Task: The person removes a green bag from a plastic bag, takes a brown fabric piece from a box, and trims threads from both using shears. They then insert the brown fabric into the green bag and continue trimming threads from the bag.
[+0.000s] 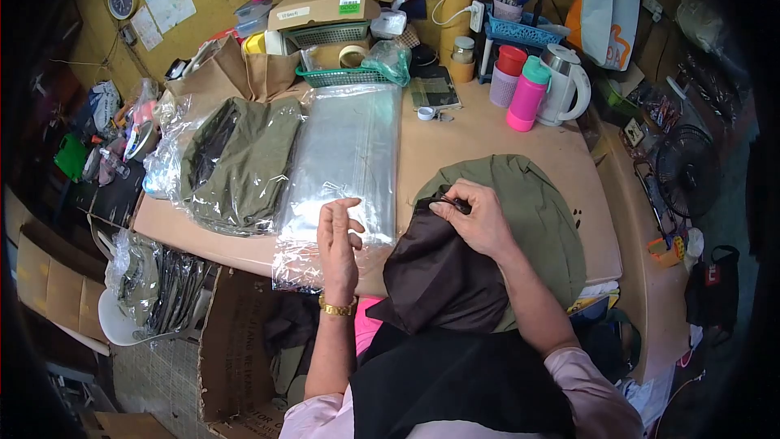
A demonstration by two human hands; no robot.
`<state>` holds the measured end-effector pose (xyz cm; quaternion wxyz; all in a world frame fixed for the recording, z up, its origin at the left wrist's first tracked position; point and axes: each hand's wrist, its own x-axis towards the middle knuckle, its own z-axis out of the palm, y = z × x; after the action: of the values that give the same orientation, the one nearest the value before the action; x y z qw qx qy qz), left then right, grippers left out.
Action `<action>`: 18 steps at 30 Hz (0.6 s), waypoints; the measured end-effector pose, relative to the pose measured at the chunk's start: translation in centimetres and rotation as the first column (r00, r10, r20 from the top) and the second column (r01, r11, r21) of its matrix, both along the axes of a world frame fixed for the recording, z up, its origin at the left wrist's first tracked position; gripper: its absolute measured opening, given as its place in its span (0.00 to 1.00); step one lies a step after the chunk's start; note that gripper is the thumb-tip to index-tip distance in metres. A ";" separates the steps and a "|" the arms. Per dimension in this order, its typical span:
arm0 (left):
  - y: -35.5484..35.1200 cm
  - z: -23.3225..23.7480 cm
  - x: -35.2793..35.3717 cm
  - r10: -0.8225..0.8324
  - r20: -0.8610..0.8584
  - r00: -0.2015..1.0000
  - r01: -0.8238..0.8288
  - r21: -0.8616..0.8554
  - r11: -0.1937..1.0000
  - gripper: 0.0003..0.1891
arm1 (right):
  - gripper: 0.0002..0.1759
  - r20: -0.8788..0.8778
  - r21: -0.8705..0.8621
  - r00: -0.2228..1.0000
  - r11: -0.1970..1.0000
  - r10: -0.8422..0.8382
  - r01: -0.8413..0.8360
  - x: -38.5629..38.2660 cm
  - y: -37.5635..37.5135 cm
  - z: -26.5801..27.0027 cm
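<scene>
Olive cloth [532,223], right of centre in frame; dark lining [426,272] overhangs surface [479,128] at near edge. Right hand [481,218]: grip pinching its gathered edge. Left hand [336,237]: grip loose, empty, by clear plastic sleeves [345,142]. Risk: slackened pinch, overhang drags cloth off; brushed sleeves, likely slick, could slide.

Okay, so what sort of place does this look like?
Likely a small packing workshop: clear bags lie on the table beside bagged green cloth, and the right hand pinches another green piece.
</scene>
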<state>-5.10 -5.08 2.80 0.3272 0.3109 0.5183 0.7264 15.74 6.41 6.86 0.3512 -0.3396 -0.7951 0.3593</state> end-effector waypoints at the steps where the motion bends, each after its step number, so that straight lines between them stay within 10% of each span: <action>1: 0.1 0.3 0.2 0.001 -0.001 1.000 -0.001 -0.001 1.000 0.15 | 0.14 -0.034 0.000 0.999 1.000 -0.005 0.005 -0.1 -0.2 0.1; 3: 0.7 0.9 1.3 -0.090 -0.366 0.926 0.092 -0.011 0.996 0.21 | 0.14 -0.034 0.008 0.999 1.000 0.016 -0.016 -0.3 -0.7 0.1; 7: 1.9 0.8 2.6 -0.235 -0.408 0.882 0.230 -0.062 0.971 0.19 | 0.13 -0.104 0.087 0.991 0.993 0.083 -0.074 -0.8 -1.2 -0.2; 17: 0.9 1.1 2.4 -0.335 -0.156 0.929 0.306 -0.185 0.934 0.08 | 0.15 -0.089 -0.038 0.995 0.998 0.044 -0.048 -0.2 -0.9 -0.9; 18: 0.9 0.9 2.9 -0.369 0.117 0.922 0.377 -0.060 0.924 0.08 | 0.15 -0.061 -0.029 0.997 0.999 0.037 -0.038 -0.4 -0.8 -1.1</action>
<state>-2.19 -4.18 3.73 0.4984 0.3523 0.4609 0.6443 15.36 5.59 5.80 0.3632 -0.3189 -0.7847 0.3881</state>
